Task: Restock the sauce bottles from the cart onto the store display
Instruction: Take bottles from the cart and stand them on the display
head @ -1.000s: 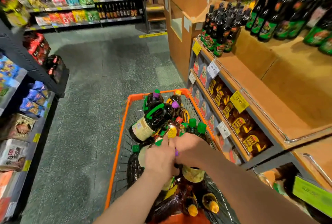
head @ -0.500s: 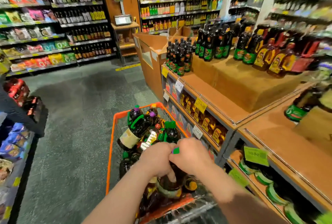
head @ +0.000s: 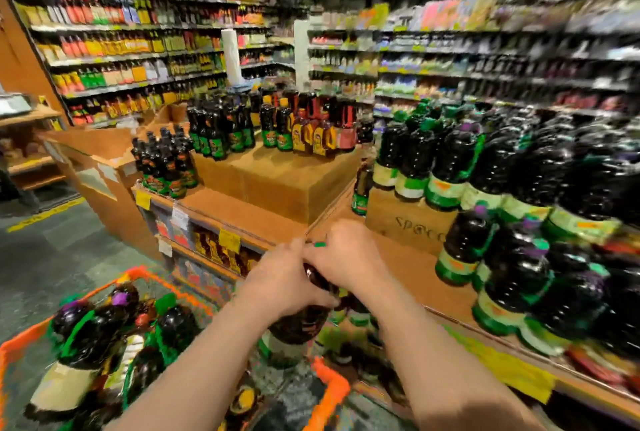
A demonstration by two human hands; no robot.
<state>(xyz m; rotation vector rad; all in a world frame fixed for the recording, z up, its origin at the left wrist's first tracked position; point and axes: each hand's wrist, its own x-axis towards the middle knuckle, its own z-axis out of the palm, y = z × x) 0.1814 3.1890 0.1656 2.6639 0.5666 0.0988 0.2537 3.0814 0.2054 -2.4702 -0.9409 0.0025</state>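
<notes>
Both hands — left hand (head: 282, 280), right hand (head: 343, 257) — are gripping a dark bottle (head: 299, 323) (green cap, label blurred) above the cart (head: 329, 392), beside the display (head: 408, 268) — fingers curling round its neck.

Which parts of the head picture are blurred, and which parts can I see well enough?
Head view: motion blur smears the right-side bottles and far shelves most; the cart rim looks blocky; both hands, left and right, on the held bottle stay readable, though soft; wide-angle bending shows at the edges.

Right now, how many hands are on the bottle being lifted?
2: the left hand and right hand both grip the dark bottle near its top, above the cart.
</notes>
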